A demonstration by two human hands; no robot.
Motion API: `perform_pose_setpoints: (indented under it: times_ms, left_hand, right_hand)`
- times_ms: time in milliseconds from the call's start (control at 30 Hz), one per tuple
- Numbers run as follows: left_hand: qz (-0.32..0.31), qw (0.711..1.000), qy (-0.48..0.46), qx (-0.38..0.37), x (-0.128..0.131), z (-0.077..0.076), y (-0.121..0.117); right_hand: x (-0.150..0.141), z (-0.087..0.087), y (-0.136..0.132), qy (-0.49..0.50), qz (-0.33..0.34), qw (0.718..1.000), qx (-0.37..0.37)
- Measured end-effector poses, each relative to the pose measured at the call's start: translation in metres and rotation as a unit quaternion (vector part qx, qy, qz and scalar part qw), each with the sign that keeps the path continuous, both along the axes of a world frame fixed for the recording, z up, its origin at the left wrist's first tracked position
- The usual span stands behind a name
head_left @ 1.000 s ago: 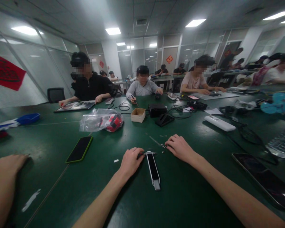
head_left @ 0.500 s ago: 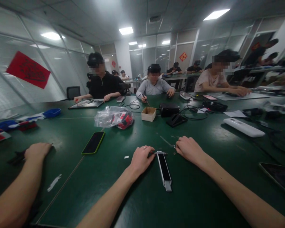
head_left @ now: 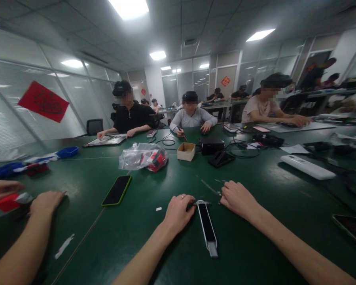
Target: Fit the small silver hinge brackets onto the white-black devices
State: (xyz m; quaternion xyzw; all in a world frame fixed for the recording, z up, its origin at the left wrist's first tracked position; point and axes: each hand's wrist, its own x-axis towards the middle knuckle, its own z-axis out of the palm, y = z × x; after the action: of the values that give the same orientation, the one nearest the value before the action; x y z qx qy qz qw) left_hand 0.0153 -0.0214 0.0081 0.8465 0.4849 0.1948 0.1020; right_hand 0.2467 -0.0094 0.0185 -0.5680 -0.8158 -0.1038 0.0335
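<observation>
My left hand (head_left: 179,211) rests on the green table with its fingers curled beside the top of a long, narrow white-framed device (head_left: 207,225). The device has a black face, a grey end piece toward me and a thin metal crosspiece at its far end. A dark, slim bit shows at the left fingertips; what it is I cannot make out. To the right, my right hand (head_left: 237,198) is closed, thumb and fingers pinched at a tiny shiny metal part (head_left: 219,193). The device lies flat between both hands.
A green-edged phone (head_left: 117,190) and a clear plastic bag (head_left: 144,156) with red items lie ahead on the left. Farther are a small box (head_left: 186,152) and a black block (head_left: 211,146). A white bar-shaped case (head_left: 307,167) lies right. A neighbour's hands (head_left: 46,204) work at far left.
The view has tilted up, so the table items sit lower in the picture. At far left, the neighbour's other hand with a red-and-white item has come further into view. My hands have barely moved.
</observation>
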Motion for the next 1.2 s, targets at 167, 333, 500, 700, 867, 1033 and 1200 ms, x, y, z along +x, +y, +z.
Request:
perform_pose_setpoints:
  times_ms: [167,333,500,700,867,1033,1200]
  left_hand:
    - [0.001,1.000,0.001,-0.006,0.000,0.003,0.000]
    - [0.002,1.000,0.000,-0.002,-0.001,0.001,0.000]
    - [-0.003,1.000,-0.010,0.013,0.001,0.005,-0.003]
    - [-0.015,0.995,-0.050,0.090,0.002,0.011,-0.007]
    - [-0.081,0.984,-0.063,0.143,0.004,0.006,-0.009]
    - [-0.109,0.979,-0.052,0.166,0.007,-0.003,-0.007]
    - [-0.112,0.975,-0.049,0.186,0.006,-0.004,-0.006]
  right_hand:
    - [0.003,-0.002,0.000,0.024,-0.001,1.000,0.010]
    - [0.006,-0.002,0.001,0.024,-0.013,1.000,0.015]
    - [0.006,0.000,-0.002,0.066,-0.023,0.997,0.040]
    - [-0.016,0.000,-0.021,0.243,0.038,0.968,0.050]
    - [-0.038,-0.007,-0.032,0.358,0.101,0.928,0.021]
    - [-0.042,-0.012,-0.032,0.398,0.138,0.907,0.011]
    - [-0.040,-0.012,-0.034,0.406,0.153,0.901,-0.001]
